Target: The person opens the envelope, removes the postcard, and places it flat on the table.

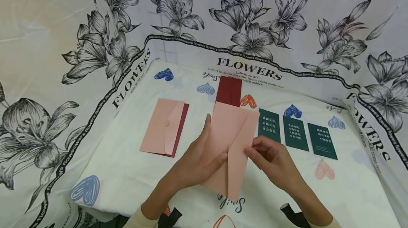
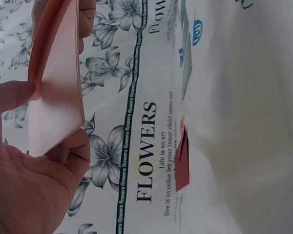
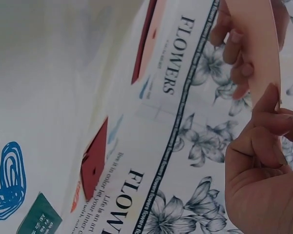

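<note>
A pink envelope [image 1: 236, 125] is held up over the table, its pointed flap facing me. My left hand [image 1: 197, 160] grips it from the left, thumb on the front and fingers behind. At the opposite edge, my right hand [image 1: 274, 160] pinches the paper between thumb and curled fingers. The left wrist view shows the envelope [image 2: 63, 97] edge-on, with a fold standing slightly away. In the right wrist view, fingers of the left hand [image 3: 239, 53] lie against the envelope's back. Beyond the envelope lies a dark red card [image 1: 228, 91], partly hidden by it in the head view.
On the left lies another pink envelope [image 1: 160, 125] over a dark red piece [image 1: 181, 130]. Three dark green cards with white writing, a left one [image 1: 268, 123], a middle one [image 1: 296, 134] and a right one [image 1: 322, 141], lie in a row on the flower-printed cloth [image 1: 121, 171].
</note>
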Demonstrator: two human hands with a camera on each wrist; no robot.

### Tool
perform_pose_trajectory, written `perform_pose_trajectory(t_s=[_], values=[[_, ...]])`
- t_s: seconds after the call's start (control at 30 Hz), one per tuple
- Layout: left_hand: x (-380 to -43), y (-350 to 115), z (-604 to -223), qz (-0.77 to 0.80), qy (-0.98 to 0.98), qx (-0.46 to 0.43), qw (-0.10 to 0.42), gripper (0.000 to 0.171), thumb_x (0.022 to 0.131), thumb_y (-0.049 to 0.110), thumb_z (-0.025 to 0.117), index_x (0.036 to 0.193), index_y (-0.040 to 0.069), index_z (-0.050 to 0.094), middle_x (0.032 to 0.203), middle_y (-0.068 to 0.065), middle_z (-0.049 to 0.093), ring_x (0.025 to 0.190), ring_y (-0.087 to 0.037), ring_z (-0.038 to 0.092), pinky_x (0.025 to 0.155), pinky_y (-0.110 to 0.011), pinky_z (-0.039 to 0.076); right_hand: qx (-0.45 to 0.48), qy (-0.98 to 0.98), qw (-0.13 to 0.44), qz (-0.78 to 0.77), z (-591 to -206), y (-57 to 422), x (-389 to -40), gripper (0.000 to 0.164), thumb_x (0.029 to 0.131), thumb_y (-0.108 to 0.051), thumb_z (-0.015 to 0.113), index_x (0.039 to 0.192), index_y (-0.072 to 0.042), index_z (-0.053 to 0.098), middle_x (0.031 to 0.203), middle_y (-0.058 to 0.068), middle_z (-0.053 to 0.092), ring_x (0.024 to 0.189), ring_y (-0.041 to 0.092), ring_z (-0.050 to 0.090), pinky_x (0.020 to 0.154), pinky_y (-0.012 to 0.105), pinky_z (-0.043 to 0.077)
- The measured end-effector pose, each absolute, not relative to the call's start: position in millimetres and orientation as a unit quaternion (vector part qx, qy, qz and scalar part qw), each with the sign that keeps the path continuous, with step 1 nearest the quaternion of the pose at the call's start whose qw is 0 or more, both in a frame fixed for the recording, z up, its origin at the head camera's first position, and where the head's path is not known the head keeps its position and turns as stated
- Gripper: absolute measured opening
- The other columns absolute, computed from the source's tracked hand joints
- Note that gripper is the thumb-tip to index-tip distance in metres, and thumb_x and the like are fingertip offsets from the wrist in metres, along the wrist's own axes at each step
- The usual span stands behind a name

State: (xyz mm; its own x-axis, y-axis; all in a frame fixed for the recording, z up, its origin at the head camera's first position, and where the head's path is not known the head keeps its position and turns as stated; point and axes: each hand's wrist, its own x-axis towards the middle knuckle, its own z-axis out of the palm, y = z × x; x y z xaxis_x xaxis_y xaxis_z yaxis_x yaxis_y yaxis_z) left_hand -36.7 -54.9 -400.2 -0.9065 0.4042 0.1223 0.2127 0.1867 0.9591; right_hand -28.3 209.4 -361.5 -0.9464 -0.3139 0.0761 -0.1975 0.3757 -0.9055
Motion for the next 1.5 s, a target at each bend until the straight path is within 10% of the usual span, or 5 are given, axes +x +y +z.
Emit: perform_pose_trajectory(t_s=[0.53, 0.93, 1.27, 1.5], values=[[-35, -48, -399, 0.607, 0.758, 0.237, 0.032, 0.106, 0.098, 0.028, 0.07, 0.168, 0.037, -0.01, 0.175, 0.017, 0.008, 0.153, -0.011, 0.031, 0.121, -0.054, 0.035, -0.151, 0.868, -0.038, -0.472, -369, 192, -23, 0.013, 0.103, -0.017, 0.072, 0.11, -0.019, 0.061, 0.081, -0.01, 0.072, 0.064, 0.016, 0.062, 0.054, 0.029, 0.05], [-34, -52, -400, 0.611, 0.772, 0.171, 0.026, 0.096, 0.1, 0.046, 0.072, 0.167, 0.044, 0.003, 0.15, 0.009, 0.047, 0.119, -0.016, 0.058, 0.097, -0.046, 0.053, -0.158, 0.865, -0.022, -0.475, -376, 176, -25, 0.022, 0.102, -0.021, 0.074, 0.12, -0.02, 0.06, 0.078, -0.011, 0.07, 0.067, 0.014, 0.061, 0.055, 0.028, 0.05], [-37, -75, -400, 0.588, 0.801, 0.106, 0.035, 0.098, 0.094, 0.046, 0.077, 0.166, 0.049, 0.01, 0.147, 0.005, 0.052, 0.115, -0.021, 0.06, 0.092, -0.049, 0.054, -0.162, 0.877, 0.025, -0.452, -378, 165, -32, 0.023, 0.106, -0.033, 0.068, 0.126, -0.025, 0.061, 0.095, -0.017, 0.077, 0.065, 0.014, 0.057, 0.054, 0.027, 0.046], [-56, -114, -404, 0.536, 0.841, 0.064, 0.02, 0.102, 0.096, 0.047, 0.076, 0.171, 0.03, 0.01, 0.167, -0.007, 0.038, 0.137, -0.031, 0.053, 0.111, -0.059, 0.044, -0.165, 0.877, 0.062, -0.446, -382, 168, -37, 0.028, 0.109, -0.034, 0.063, 0.134, -0.027, 0.054, 0.093, -0.016, 0.074, 0.061, 0.015, 0.058, 0.054, 0.028, 0.049]])
